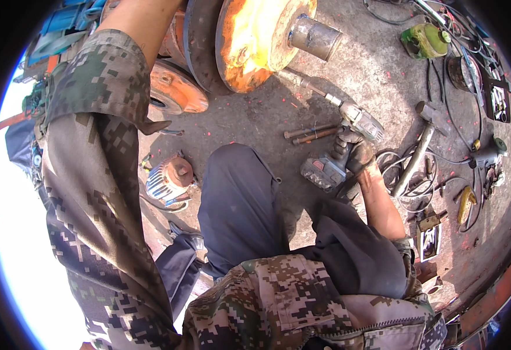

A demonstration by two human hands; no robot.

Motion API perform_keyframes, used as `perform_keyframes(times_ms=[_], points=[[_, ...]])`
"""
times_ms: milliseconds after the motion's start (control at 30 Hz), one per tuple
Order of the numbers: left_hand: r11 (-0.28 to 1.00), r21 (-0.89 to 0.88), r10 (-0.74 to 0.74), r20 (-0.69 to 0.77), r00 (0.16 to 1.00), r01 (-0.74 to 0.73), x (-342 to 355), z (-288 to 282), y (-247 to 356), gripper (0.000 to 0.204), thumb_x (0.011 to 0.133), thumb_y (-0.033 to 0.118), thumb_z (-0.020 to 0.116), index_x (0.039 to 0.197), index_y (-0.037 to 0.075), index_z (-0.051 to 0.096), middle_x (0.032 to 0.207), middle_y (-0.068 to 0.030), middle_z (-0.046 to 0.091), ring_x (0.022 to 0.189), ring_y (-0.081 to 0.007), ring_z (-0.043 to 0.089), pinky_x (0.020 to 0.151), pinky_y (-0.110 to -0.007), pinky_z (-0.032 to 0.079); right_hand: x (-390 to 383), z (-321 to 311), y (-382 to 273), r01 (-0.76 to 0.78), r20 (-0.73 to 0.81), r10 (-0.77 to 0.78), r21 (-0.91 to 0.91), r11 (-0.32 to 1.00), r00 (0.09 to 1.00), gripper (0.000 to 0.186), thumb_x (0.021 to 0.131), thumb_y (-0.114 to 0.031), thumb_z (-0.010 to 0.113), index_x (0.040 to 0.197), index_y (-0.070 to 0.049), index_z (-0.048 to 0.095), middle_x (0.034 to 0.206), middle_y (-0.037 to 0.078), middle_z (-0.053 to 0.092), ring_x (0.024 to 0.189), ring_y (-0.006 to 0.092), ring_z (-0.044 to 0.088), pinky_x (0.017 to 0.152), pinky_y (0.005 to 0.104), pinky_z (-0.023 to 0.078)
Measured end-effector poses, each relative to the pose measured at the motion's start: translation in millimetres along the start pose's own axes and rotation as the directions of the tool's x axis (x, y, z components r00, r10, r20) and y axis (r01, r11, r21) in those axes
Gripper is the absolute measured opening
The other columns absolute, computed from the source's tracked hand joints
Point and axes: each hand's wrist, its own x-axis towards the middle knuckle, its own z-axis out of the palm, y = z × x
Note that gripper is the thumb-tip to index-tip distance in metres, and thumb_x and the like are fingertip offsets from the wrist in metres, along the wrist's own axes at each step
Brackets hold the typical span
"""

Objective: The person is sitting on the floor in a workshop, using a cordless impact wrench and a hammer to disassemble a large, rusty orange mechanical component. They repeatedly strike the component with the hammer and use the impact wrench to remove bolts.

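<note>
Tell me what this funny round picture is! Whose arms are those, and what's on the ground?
There's no robot here, just a person. A camera on their head looks down, and its very wide lens bends everything at the edges. The right hand holds a power tool with a battery at the bottom; its long nose points toward a big orange metal disc. The left arm stretches past the top, so you can't see the left hand. On the ground lie two long bolts, a hammer and black cables.
</note>
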Motion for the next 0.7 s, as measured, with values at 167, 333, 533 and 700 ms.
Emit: perform_keyframes(times_ms=[167,333,533,700], points=[[0.998,-0.05,0.036,0.044,0.998,-0.033,1,-3,0,0.065,0.074,0.048,0.071,0.125,0.008,0.074,0.127,-0.0206,0.071,0.123,-0.036,0.064,0.104,-0.042,0.048,-2,0,-5,-0.008,0.013,0.008,-0.011,1.0,1.0,0.012,0.087,-0.008,0.068,0.095,-0.009,0.059,0.064,0.0,0.05,0.057,0.0151,0.05,0.054,0.0327,0.044],[1.0,-0.009,-0.015,-0.001,1.0,0.015,3,4,1,0.063,0.075,0.048,0.07,0.126,0.01,0.075,0.13,-0.0195,0.07,0.125,-0.0357,0.063,0.107,-0.042,0.047,-1,-1,-5,0.026,-0.028,-0.028,-0.073,0.997,0.999,0.016,0.087,-0.007,0.069,0.101,-0.007,0.063,0.066,0.001,0.052,0.056,0.0158,0.05,0.054,0.0323,0.044],[0.995,-0.014,0.096,-0.024,0.995,-0.096,0,1,-6,0.064,0.079,0.05,0.067,0.13,0.013,0.073,0.133,-0.0193,0.069,0.129,-0.0353,0.061,0.11,-0.043,0.045,2,2,2,0.016,-0.116,-0.024,-0.071,0.997,0.993,0.028,0.086,-0.008,0.069,0.113,-0.003,0.066,0.068,0.003,0.054,0.056,0.0168,0.051,0.054,0.032,0.043],[0.943,-0.317,0.141,0.107,0.984,-0.1,9,7,-6,0.055,0.079,0.037,0.071,0.124,0.006,0.073,0.113,-0.0178,0.075,0.109,-0.0324,0.07,0.097,-0.041,0.053,-16,11,1,0.093,-0.151,-0.123,-0.192,0.977,0.981,0.031,0.085,-0.009,0.07,0.115,-0.003,0.066,0.07,0.002,0.054,0.056,0.016,0.052,0.054,0.0314,0.046]])
